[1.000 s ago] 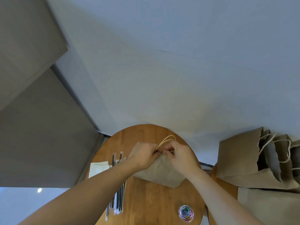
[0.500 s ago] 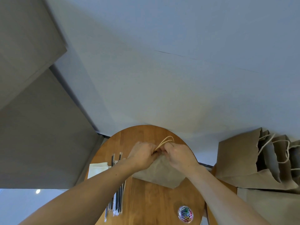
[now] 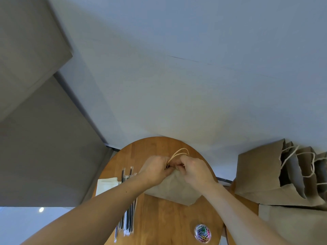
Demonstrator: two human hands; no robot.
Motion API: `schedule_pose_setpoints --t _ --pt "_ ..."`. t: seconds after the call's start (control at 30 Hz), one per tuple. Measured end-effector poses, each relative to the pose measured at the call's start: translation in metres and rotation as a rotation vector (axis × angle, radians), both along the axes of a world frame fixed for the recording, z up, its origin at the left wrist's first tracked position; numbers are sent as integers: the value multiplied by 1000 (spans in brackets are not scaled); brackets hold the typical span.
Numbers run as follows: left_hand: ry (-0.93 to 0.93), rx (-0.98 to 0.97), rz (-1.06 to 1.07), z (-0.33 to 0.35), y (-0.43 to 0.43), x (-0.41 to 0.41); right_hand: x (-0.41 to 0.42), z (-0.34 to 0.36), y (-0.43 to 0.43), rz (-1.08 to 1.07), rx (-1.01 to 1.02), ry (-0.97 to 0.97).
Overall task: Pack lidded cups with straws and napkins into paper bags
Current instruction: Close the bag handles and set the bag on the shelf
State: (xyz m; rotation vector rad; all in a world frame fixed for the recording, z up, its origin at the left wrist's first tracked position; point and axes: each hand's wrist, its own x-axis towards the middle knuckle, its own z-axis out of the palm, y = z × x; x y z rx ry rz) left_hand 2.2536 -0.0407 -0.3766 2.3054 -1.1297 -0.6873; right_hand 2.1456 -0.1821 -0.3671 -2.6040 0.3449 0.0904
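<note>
A brown paper bag stands on the round wooden table. My left hand and my right hand pinch its top edge together where the twisted handles loop up. Wrapped black straws lie left of the bag, beside folded white napkins. My forearms hide part of the straws and the bag's sides. No cup shows.
A small round box of coloured paper clips sits near the table's front right. Several brown paper bags with handles stand in a row to the right on another surface. A pale wall rises behind the table.
Both hands have drawn slightly closer together at the bag's top. The bag and the rest stay where they were.
</note>
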Motion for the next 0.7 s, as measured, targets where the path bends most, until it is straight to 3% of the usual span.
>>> schedule_pose_setpoints --t 0.43,0.7 --pt "-26 -44 -1 3 4 1 2 -1 8 52 -51 -169" --pt "-54 -42 13 2 5 -3 5 0 3 78 -85 21"
